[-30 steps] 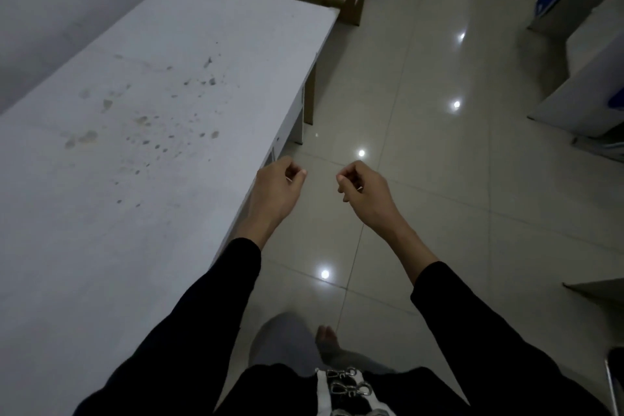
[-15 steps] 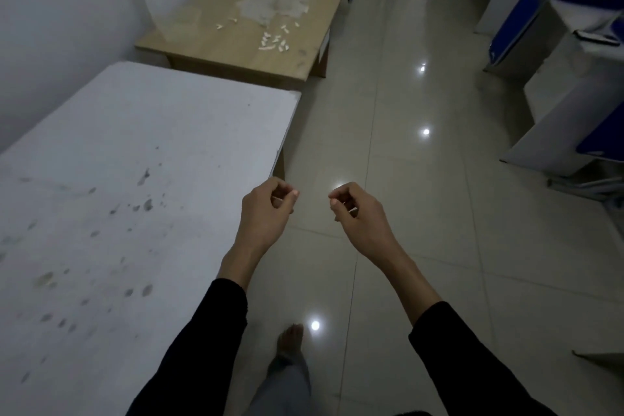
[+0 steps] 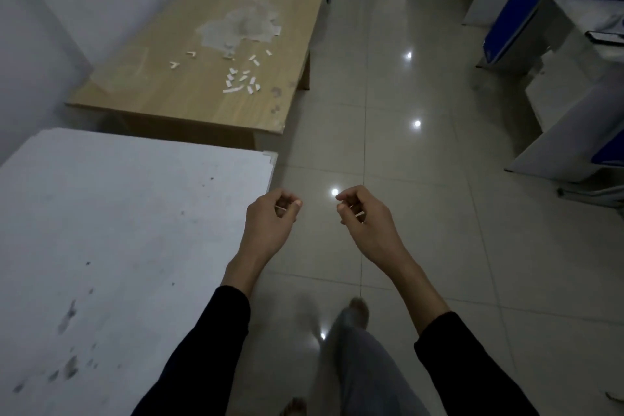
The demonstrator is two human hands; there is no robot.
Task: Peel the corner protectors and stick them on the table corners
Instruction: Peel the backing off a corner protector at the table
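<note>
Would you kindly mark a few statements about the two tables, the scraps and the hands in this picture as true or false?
1. The left hand and the right hand each pinch a pale piece. True.
2. The white scraps lie on the white table. False: they lie on the wooden table.
3. The wooden table stands beyond the white table, along the wall. True.
4. The blue chairs stand left of the tables. False: they stand to the right, across the tiled floor.
</note>
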